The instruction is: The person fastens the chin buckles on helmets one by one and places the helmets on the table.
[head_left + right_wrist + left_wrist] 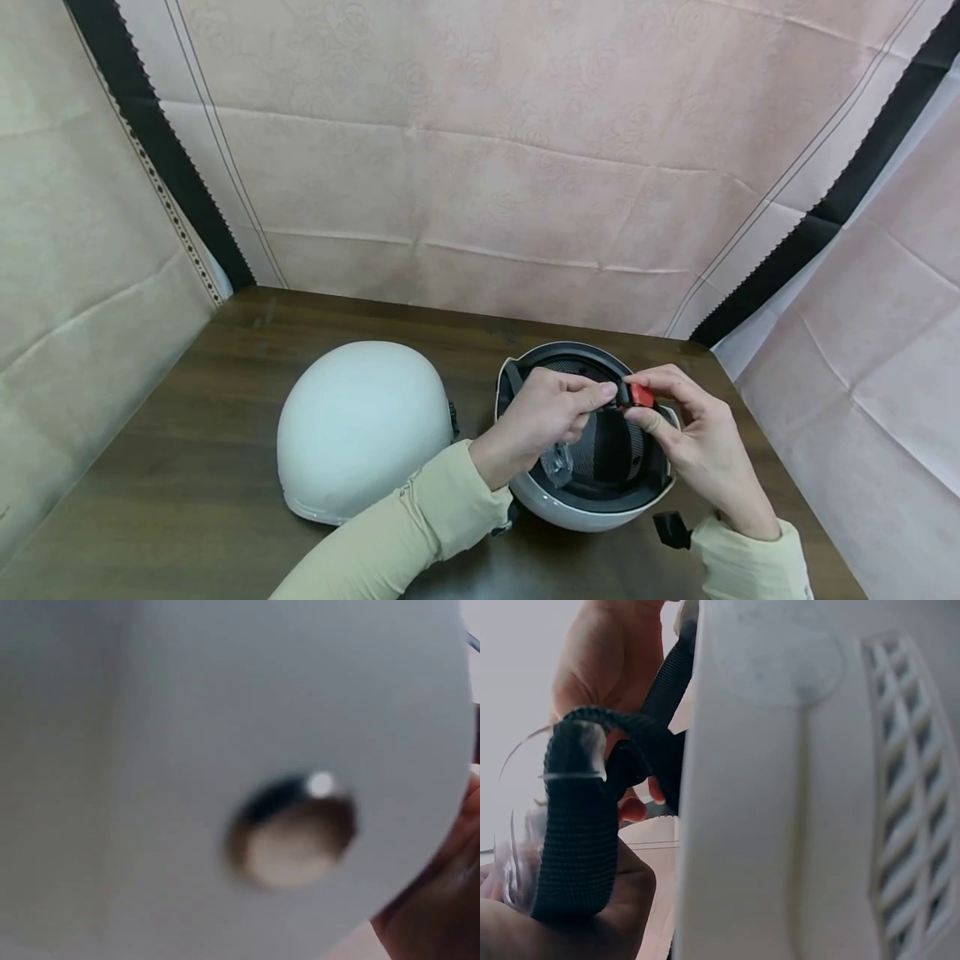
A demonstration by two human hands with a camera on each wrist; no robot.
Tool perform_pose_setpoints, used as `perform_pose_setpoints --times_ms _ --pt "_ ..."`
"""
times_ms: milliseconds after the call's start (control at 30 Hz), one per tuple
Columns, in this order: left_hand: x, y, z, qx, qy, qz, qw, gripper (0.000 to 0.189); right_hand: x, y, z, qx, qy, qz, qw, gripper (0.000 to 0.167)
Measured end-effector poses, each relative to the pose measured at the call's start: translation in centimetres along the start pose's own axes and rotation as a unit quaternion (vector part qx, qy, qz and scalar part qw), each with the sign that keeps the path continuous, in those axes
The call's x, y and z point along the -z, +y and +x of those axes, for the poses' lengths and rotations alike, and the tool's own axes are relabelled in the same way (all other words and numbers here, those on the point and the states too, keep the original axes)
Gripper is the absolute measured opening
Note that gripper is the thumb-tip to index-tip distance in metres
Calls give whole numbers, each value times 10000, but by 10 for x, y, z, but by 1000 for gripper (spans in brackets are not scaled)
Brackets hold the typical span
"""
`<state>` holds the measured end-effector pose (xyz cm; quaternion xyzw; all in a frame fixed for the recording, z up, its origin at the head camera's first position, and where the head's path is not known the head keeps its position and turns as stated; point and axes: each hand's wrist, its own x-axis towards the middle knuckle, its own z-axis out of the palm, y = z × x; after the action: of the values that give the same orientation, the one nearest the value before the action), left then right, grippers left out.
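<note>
An upturned white helmet with a black padded lining lies on the table before me. Over its opening, my left hand pinches the black end of the chin strap buckle between thumb and index finger. My right hand pinches the red part of the buckle, close against the black end. In the left wrist view, the black woven strap loops beside the helmet shell, with clear plastic near it. The helmet's shell and a shiny round rivet fill most of the right wrist view.
A second white helmet sits dome up to the left, near my left forearm. Both rest on a brown wooden table. Pale cloth walls enclose it at the back and sides. A small black device sits at my right wrist.
</note>
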<state>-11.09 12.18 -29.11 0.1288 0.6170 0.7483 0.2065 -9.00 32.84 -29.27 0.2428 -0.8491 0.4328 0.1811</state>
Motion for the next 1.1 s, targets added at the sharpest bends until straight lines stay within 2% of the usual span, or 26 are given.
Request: perform_pose_setpoints --times_ms 267,367,433,500,633,800,1000,1100 --pt "1 0 -2 -405 207 304 9985 17 -1 2 0 18 36 -267 9996 43" --pt "4 1 -3 -570 208 306 9977 14 -2 3 -1 -119 49 -356 9993 43" --pt "6 2 -2 -725 216 470 9960 16 -1 4 -3 -246 85 -445 9987 42" --pt "8 2 -2 -923 253 783 9923 22 -1 6 -5 -356 136 -560 9977 42" --pt "16 1 -2 -1249 470 1498 9797 26 0 9 -7 -521 140 -880 9947 41" --pt "26 -4 -4 -1350 821 1910 9688 23 1 14 -8 -606 -98 -1197 9909 39" --pt "34 -17 -7 -1339 1413 2423 9505 29 0 18 -16 -888 -359 -1572 9829 38" --pt "37 -23 -7 -1258 1596 2434 9484 34 1 19 -19 -993 -477 -1689 9795 38"
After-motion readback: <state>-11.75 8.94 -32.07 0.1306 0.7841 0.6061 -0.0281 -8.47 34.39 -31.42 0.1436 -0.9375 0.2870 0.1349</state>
